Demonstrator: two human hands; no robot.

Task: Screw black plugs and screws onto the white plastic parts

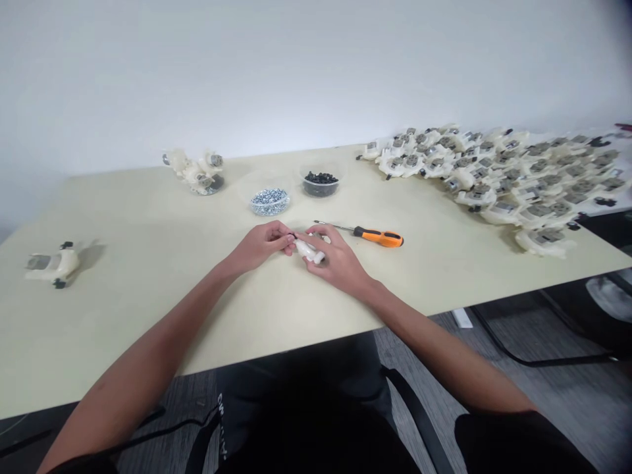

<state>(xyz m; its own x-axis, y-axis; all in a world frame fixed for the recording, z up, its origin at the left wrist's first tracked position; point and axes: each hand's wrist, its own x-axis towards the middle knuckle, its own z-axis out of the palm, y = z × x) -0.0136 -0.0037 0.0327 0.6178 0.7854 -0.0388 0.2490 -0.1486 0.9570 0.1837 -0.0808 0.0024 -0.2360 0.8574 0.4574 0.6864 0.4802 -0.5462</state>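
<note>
My right hand [340, 263] wraps round a small white plastic part [309, 251] just above the middle of the table. At its left end my left hand [264, 245] has thumb and fingers pinched together on a small dark piece [292, 235]; the fingers cover most of it. Behind my hands lies a screwdriver [378, 236] with an orange and black handle, its shaft pointing left. A clear tub of silver screws [269, 200] stands beyond my left hand. Beside it is another tub, holding small black pieces [320, 183].
Many cream plastic assemblies with grey insets [494, 171] crowd the table's right side. A few similar assemblies [195, 171] are heaped at the back left, and a single one [53, 265] sits at the far left. A white wall [276, 79] rises behind the table [162, 257].
</note>
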